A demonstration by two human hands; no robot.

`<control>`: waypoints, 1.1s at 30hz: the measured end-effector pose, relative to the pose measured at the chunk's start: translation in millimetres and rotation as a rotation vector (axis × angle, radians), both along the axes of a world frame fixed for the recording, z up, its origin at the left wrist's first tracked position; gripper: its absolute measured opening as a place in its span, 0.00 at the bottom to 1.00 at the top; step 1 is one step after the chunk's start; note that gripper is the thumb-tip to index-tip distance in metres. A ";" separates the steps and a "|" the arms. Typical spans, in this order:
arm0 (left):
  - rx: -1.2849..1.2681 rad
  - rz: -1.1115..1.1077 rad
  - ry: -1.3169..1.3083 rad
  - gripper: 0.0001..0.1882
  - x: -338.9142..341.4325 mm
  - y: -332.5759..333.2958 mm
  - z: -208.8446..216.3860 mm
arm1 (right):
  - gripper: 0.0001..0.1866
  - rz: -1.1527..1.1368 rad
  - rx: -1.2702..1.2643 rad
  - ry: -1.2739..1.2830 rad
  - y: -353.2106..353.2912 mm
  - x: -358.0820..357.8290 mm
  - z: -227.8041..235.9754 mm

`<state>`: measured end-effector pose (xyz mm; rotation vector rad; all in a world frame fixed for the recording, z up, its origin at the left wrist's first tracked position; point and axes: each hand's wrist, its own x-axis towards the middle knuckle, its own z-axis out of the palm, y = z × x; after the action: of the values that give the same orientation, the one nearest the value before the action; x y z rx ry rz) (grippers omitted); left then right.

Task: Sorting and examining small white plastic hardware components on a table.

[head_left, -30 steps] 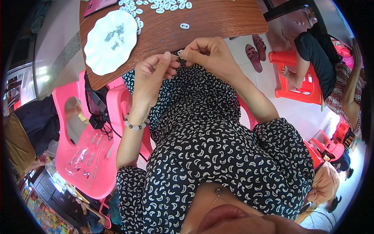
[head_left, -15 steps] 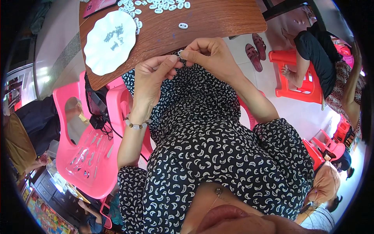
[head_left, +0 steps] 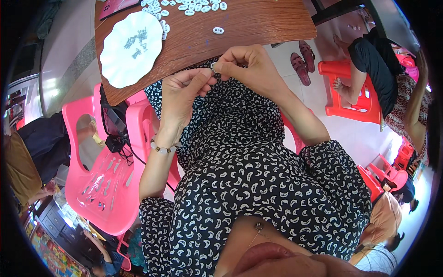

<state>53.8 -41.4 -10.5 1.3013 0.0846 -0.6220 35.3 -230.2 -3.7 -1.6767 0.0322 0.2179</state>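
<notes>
Just off the table's near edge, my left hand (head_left: 184, 90) and my right hand (head_left: 251, 69) meet, thumbs and forefingers pinched. Between their fingertips is a small white oval piece (head_left: 212, 66), mostly covered by the fingers. A dark bit shows beneath it, too small to make out. On the brown table (head_left: 263, 21) a single white oval piece with two dark holes (head_left: 218, 30) lies apart from several like it (head_left: 198, 8) at the far edge. To the left, a white wavy-edged plate (head_left: 115, 69) bears a scatter of tiny grey slivers (head_left: 142, 34).
A pink flat item (head_left: 115, 5) lies at the table's far left corner. Left of me stands a pink plastic chair (head_left: 99, 194) with a black bag and cable (head_left: 119, 144). Rightward are sandals (head_left: 302, 64), a red stool (head_left: 353, 92) and a seated person (head_left: 378, 64).
My hands stay nearly in place, still pinched together. The small white piece has turned slightly between the fingertips. Otherwise the view has barely shifted.
</notes>
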 end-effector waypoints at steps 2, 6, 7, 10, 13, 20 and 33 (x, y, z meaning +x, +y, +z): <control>0.001 0.000 -0.003 0.09 -0.1 -0.3 -0.6 | 0.08 0.002 -0.004 0.004 0.1 0.2 -0.6; -0.009 -0.001 -0.008 0.10 0.3 -0.5 -2.6 | 0.08 0.004 -0.015 -0.003 -0.6 1.9 -1.8; -0.003 -0.006 -0.009 0.10 0.7 -0.3 -2.6 | 0.08 0.002 -0.011 -0.008 -0.8 2.1 -1.4; 0.000 0.006 -0.004 0.11 0.6 -2.4 -0.5 | 0.09 -0.012 -0.001 -0.006 -1.3 2.2 1.3; 0.001 -0.009 -0.030 0.11 0.9 -4.6 0.3 | 0.09 -0.033 0.037 0.006 -1.8 1.6 4.9; 0.097 0.003 -0.194 0.12 11.8 -18.0 -4.1 | 0.11 -0.160 0.141 -0.050 -15.5 3.9 -0.9; 0.105 0.079 -0.343 0.09 48.4 -48.1 -21.8 | 0.11 -0.310 0.261 -0.115 -28.8 22.2 -25.3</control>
<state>102.2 -89.5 -32.3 1.4821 -0.1139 -0.3247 57.5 -258.9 -29.1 -1.3994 0.1689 -0.1050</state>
